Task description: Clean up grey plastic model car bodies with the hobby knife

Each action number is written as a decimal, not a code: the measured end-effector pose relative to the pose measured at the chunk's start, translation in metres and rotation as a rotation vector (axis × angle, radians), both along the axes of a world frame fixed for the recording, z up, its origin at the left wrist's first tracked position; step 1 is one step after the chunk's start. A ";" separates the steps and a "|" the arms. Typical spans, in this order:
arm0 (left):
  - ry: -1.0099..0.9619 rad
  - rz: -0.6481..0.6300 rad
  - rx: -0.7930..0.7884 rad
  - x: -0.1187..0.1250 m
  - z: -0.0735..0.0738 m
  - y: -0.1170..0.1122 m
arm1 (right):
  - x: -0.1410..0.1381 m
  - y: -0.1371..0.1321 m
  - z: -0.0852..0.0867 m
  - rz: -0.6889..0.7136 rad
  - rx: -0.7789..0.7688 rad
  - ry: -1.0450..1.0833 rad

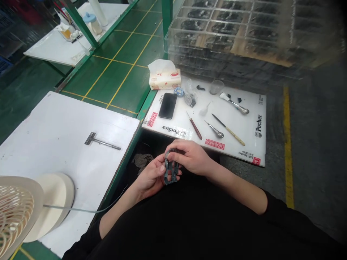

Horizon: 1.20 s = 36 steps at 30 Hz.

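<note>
One dark part (166,173), left fingers (160,169) around its side, right fingers (176,156) atop

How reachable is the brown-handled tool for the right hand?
Likely yes: the brown-handled tool lies just beyond the right hand, nothing visibly blocking, but it holds the dark part.

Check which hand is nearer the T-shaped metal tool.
Left. The left hand is to the right of the T-shaped metal tool, past the edge of the white table; the right hand is farther right. Both hold the dark part.
</note>
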<state>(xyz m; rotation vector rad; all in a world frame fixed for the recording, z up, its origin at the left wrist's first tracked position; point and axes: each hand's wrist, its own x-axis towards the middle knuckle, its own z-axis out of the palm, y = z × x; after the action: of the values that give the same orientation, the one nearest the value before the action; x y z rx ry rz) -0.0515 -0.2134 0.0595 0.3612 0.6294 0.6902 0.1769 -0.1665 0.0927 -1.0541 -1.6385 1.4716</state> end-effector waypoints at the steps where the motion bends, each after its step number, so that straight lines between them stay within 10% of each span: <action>1: 0.008 -0.006 0.008 0.000 0.000 0.001 | 0.000 0.000 -0.001 0.006 0.012 -0.004; 14: 0.119 0.028 0.026 -0.004 0.005 0.006 | 0.010 -0.002 -0.020 0.006 0.212 -0.189; 21: 0.107 0.174 0.034 -0.018 0.001 0.008 | 0.053 0.024 -0.057 -0.481 0.238 -0.670; 25: 0.050 0.252 0.095 -0.023 0.004 0.008 | 0.063 0.039 -0.079 -0.525 0.206 -0.840; 36: -0.028 0.336 0.118 -0.026 0.023 0.005 | 0.073 0.029 -0.075 -0.532 0.067 -0.689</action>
<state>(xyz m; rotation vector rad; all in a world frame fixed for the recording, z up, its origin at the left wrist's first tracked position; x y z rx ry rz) -0.0779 -0.2083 0.0824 0.3578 0.6300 1.0550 0.2496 -0.1374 0.0177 -1.9178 -1.6243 0.7283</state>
